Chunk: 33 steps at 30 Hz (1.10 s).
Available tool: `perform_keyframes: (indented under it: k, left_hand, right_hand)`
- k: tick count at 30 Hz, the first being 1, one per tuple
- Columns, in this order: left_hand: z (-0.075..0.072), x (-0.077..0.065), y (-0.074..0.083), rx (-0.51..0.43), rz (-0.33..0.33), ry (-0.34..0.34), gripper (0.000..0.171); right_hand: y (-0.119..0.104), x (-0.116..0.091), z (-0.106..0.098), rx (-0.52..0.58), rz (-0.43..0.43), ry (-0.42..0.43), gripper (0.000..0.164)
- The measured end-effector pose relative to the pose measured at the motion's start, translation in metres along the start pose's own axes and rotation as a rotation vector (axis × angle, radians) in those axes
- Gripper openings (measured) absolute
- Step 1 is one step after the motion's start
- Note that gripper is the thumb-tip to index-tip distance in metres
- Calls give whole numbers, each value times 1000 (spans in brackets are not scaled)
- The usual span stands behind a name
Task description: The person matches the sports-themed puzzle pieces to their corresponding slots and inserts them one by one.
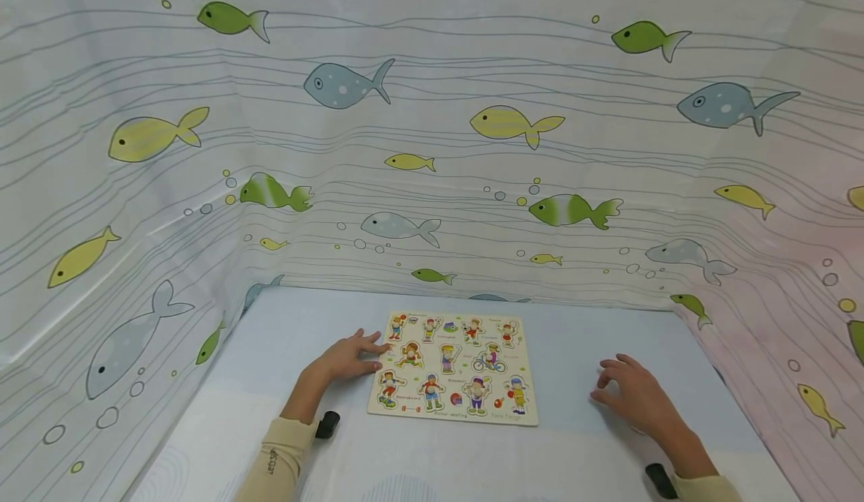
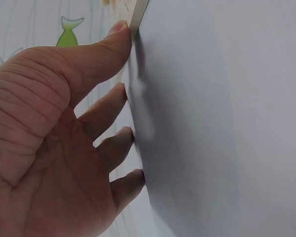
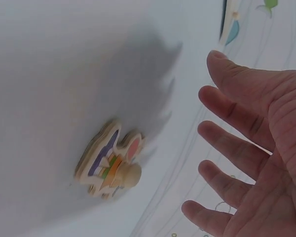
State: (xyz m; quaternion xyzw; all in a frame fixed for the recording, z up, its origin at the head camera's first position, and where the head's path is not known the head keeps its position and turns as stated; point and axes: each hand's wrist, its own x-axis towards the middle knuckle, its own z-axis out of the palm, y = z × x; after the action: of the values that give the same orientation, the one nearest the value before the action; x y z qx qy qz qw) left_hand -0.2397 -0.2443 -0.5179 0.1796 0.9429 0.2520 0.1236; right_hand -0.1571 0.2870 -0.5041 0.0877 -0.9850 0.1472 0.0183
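A cream wooden puzzle board (image 1: 461, 382) with several pictures of children playing sports lies flat on the table. My left hand (image 1: 347, 356) is at its left edge, fingers spread. In the left wrist view the thumb (image 2: 119, 37) meets the edge of the board (image 2: 139, 14), and the other fingertips reach down toward the tabletop. To the right of the board, my right hand (image 1: 634, 393) is held over the table with loosely bent fingers and nothing in it. Below it lies a wooden puzzle piece (image 3: 106, 160) with a round knob, mostly hidden by the hand in the head view.
The pale blue-white table (image 1: 574, 457) carries the board near its middle. A curtain (image 1: 432, 187) printed with fish stands behind and along both sides. Black wrist devices show at the left sleeve (image 1: 283, 442) and the right sleeve (image 1: 705, 489).
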Motion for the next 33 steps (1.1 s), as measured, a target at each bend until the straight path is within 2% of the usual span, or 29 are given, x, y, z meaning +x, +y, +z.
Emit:
perform_keyframes:
  k: [11, 19, 33]
  left_hand:
    - [0, 0, 1, 8, 3, -2, 43]
    - [0, 0, 2, 5, 1, -1, 44]
    - [0, 0, 0, 5, -12, -4, 44]
  right_hand:
    - [18, -6, -2, 0, 22, 20, 17]
    - [28, -10, -3, -6, 69, -20, 16]
    - [44, -17, 0, -32, 56, -16, 18]
